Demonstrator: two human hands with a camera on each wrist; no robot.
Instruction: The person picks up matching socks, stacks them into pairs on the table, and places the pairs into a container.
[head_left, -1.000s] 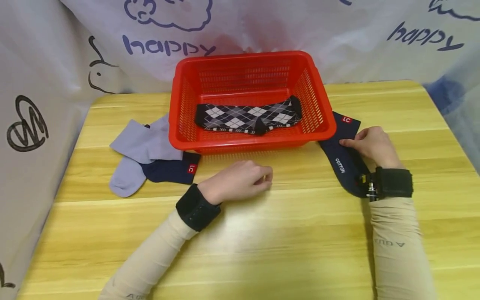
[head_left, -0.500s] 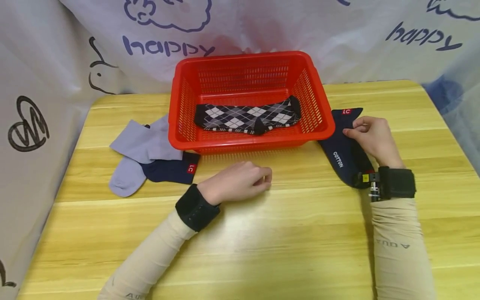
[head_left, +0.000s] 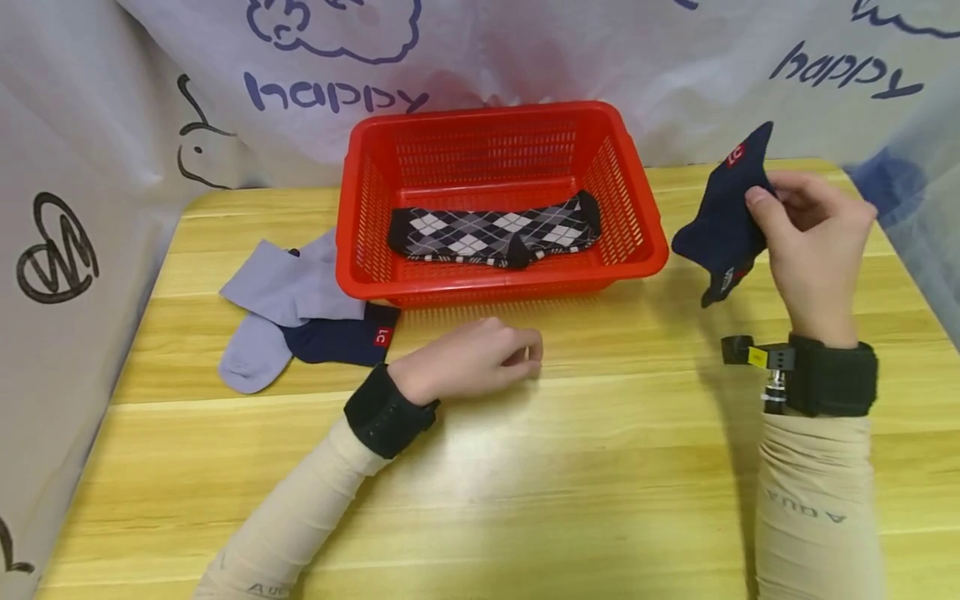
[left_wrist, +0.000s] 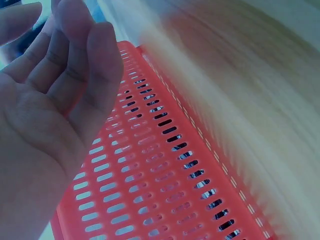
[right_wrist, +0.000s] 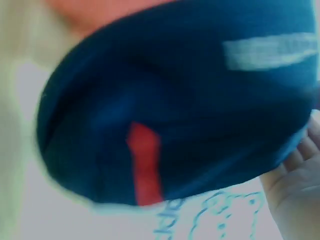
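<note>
We report one change in the last second: the navy ankle sock (head_left: 723,208) with the red LC label has left the tabletop. Half a second ago it lay flat beside the basket while the right hand (head_left: 817,242) plucked at its edge; now that hand holds it in the air, right of the red perforated basket (head_left: 510,287) and apart from it. We find thumb and fingers clamped on the sock, label end uppermost, the foot part hanging bent below. In the right wrist view the fabric is blurred, though a red stripe and pale lettering show.

In our judgement the pick-up is complete, and the sock is free to be moved without dragging on the wooden table (head_left: 585,483). We judge it limp and liable to fold further.

The left hand (head_left: 472,358) has hardly moved. It lies in front of the basket, fingers loosely bent and close together, gripping nothing; we cannot tell whether it touches the table.

Unchanged also: the black-and-white argyle sock (head_left: 472,233) lies inside the basket, one or a pair we cannot tell. Left of the basket, pale grey socks (head_left: 281,283) partly cover a second navy sock (head_left: 337,337), its label exposed.
</note>
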